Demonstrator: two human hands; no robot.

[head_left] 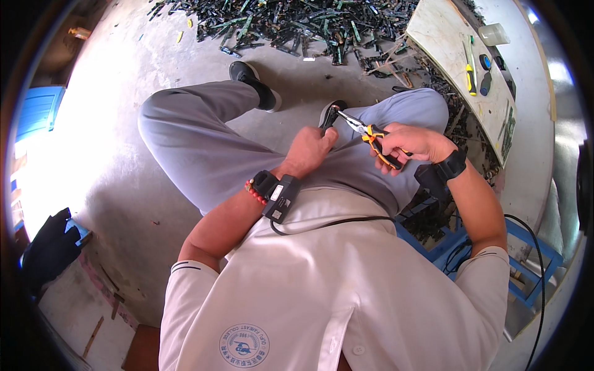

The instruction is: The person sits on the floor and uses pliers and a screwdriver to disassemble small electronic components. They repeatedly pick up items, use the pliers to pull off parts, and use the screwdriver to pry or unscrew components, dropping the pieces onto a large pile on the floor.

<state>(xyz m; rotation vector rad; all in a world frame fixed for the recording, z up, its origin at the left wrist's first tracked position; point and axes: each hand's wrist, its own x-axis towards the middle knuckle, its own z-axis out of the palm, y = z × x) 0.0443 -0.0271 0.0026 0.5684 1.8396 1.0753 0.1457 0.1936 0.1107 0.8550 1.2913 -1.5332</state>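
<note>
My left hand (311, 148) is closed around a small dark elongated part (330, 119), whose upper end sticks out past the fingers. What the part is I cannot make out. In my right hand (408, 145) is a pair of needle-nose pliers (374, 137) with orange and black handles. The plier jaws point left and reach the part's upper end, though whether they grip it is too small to tell. Both hands are above my lap, between my knees.
A large heap of dark and green scrap pieces (291, 21) covers the floor ahead. On the pale board (445, 37) at the right lie a yellow-handled screwdriver (471, 80), a dark-handled tool (486, 84) and a blue roll (485, 62). A black cable (543, 278) hangs near the blue frame (526, 290).
</note>
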